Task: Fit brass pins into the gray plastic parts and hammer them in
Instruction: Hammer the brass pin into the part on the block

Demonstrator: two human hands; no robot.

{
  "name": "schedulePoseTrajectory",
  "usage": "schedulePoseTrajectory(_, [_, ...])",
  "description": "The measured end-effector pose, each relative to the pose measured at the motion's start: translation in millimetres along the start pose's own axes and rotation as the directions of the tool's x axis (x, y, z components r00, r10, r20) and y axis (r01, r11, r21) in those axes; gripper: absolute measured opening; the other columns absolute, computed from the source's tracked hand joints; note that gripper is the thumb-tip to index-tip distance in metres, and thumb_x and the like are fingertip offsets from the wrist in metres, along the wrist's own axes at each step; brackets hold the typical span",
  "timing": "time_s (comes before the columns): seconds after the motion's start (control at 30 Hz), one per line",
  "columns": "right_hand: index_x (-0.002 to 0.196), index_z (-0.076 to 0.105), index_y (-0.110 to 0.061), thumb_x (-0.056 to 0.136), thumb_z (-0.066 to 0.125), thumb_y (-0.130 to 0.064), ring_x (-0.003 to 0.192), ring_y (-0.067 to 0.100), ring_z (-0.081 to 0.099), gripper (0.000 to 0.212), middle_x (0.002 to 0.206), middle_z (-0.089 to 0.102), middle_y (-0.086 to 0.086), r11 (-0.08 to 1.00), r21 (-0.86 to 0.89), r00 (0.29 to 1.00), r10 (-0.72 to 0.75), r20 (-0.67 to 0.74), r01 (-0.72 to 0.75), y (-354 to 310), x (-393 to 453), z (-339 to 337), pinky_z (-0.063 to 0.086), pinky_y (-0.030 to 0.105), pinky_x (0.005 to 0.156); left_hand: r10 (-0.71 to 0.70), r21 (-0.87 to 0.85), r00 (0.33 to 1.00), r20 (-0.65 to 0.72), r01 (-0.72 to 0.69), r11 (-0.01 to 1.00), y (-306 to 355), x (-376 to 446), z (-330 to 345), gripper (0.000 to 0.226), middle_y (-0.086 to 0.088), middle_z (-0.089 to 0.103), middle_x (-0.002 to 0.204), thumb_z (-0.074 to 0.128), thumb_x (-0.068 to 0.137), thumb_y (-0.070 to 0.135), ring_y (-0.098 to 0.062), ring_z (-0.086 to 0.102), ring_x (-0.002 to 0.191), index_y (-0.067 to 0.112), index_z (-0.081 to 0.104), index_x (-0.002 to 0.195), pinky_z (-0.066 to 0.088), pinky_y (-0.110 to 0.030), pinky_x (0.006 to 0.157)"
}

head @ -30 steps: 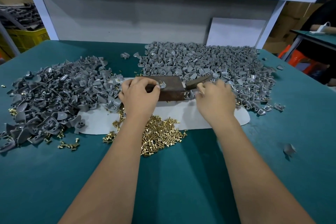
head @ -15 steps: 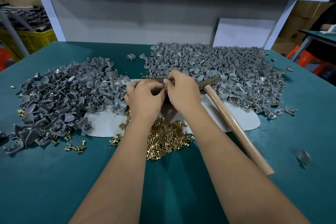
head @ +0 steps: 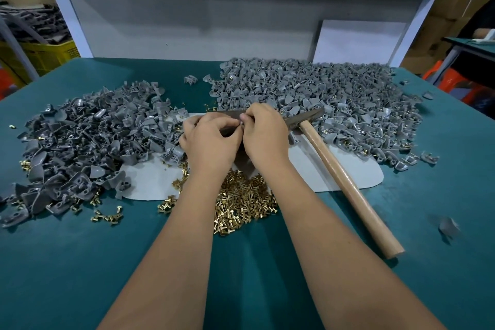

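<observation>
The left hand point(head: 211, 142) and the right hand point(head: 263, 132) are brought together at the middle of the table, fingers curled and fingertips meeting around a small part point(head: 242, 124) that is pinched between them; what exactly is pinched cannot be told, as it is almost wholly hidden by the fingers. Beneath and just beyond the hands a dark block point(head: 227, 115) is seen, mostly covered by them. To the right of the right hand a hammer point(head: 345, 177) is laid on the table, its dark head just beside the right hand at the far end and its wooden handle slanting toward the near right. A pale sheet point(head: 316, 169) is spread under the hands and the hammer. On the near side of the hands, between the forearms, a heap of brass pins point(head: 241, 203) is piled, with a few more scattered to the near left. A pile of gray plastic parts point(head: 88, 139) is heaped to the left of the hands, and a larger pile point(head: 334, 96) is spread far and to the right. All of this is borne by the teal table point(head: 80, 262).
</observation>
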State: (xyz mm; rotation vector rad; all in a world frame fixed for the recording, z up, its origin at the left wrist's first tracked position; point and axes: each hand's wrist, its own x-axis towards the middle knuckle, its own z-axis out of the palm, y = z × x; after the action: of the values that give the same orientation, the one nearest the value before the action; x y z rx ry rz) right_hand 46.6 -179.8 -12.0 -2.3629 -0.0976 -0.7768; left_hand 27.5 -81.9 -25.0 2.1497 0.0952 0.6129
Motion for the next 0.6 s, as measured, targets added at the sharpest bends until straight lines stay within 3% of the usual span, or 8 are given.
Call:
schedulePoseTrajectory(0.17, [0.080, 0.061, -0.008, 0.093, 0.057, -0.013, 0.085, 0.021, 0.050, 0.015, 0.084, 0.058, 0.004, 0.995, 0.093, 0.999, -0.033, -0.004, 0.033, 4.9, -6.3, -3.9, 0.039, 0.035, 0.074, 0.006, 0.023, 1.000, 0.029, -0.006, 1.000, -0.3, 1.2, 1.0, 0.012, 0.019, 0.062, 0.114, 0.064, 0.088, 0.045, -0.011, 0.028, 0.115, 0.038, 0.074, 0.091, 0.019, -0.032, 0.090])
schedulePoseTrajectory(0.27, [0.102, 0.066, -0.014, 0.095, 0.054, -0.016, 0.094, 0.015, 0.049, 0.015, 0.098, 0.060, -0.001, 0.994, 0.100, 0.999, -0.047, 0.013, 0.045, 7.8, -11.8, -14.2, 0.038, 0.029, 0.080, 0.006, 0.047, 0.999, 0.047, -0.008, 0.999, -0.4, 2.1, 0.8, 0.013, 0.016, 0.061, 0.119, 0.063, 0.089, 0.043, -0.015, 0.029, 0.119, 0.037, 0.073, 0.095, 0.019, -0.034, 0.091])
schedulePoseTrajectory(0.33, [0.113, 0.064, -0.021, 0.096, 0.051, -0.023, 0.095, 0.010, 0.048, 0.021, 0.101, 0.057, -0.007, 1.000, -0.003, 0.998, -0.005, -0.060, 0.005, 13.3, -13.9, -27.2, 0.035, 0.026, 0.081, 0.005, 0.035, 0.999, 0.054, -0.007, 0.999, -0.2, 1.5, 0.1, 0.013, 0.016, 0.061, 0.119, 0.063, 0.089, 0.043, -0.017, 0.030, 0.120, 0.036, 0.072, 0.096, 0.019, -0.034, 0.092])
schedulePoseTrajectory(0.43, [0.112, 0.060, -0.019, 0.095, 0.050, -0.029, 0.097, 0.016, 0.048, 0.022, 0.103, 0.055, -0.002, 0.935, -0.323, 0.984, 0.106, -0.142, -0.147, 30.7, -16.4, -53.8, 0.035, 0.030, 0.084, 0.003, 0.036, 0.998, 0.061, -0.005, 0.999, 0.1, 0.8, -0.6, 0.014, 0.017, 0.060, 0.120, 0.062, 0.091, 0.044, -0.018, 0.030, 0.123, 0.036, 0.072, 0.097, 0.017, -0.032, 0.093])
schedulePoseTrajectory(0.5, [0.119, 0.054, -0.010, 0.093, 0.051, -0.032, 0.106, 0.026, 0.050, 0.034, 0.115, 0.055, 0.010, 0.809, -0.526, 0.964, 0.240, -0.112, -0.262, 41.7, -21.6, -68.7, 0.039, 0.038, 0.088, 0.000, 0.043, 0.998, 0.063, -0.003, 0.999, 0.6, 0.6, -1.0, 0.014, 0.016, 0.060, 0.121, 0.061, 0.092, 0.043, -0.019, 0.030, 0.125, 0.036, 0.071, 0.098, 0.017, -0.033, 0.094])
schedulePoseTrajectory(0.6, [0.124, 0.050, -0.003, 0.092, 0.050, -0.027, 0.114, 0.035, 0.051, 0.040, 0.124, 0.055, 0.017, 0.694, -0.629, 0.888, 0.461, 0.012, -0.352, 44.3, -28.4, -81.4, 0.040, 0.040, 0.090, -0.002, 0.053, 0.998, 0.068, -0.002, 0.999, 1.7, 0.0, -1.4, 0.016, 0.015, 0.060, 0.123, 0.059, 0.093, 0.042, -0.020, 0.030, 0.126, 0.035, 0.071, 0.101, 0.020, -0.036, 0.099])
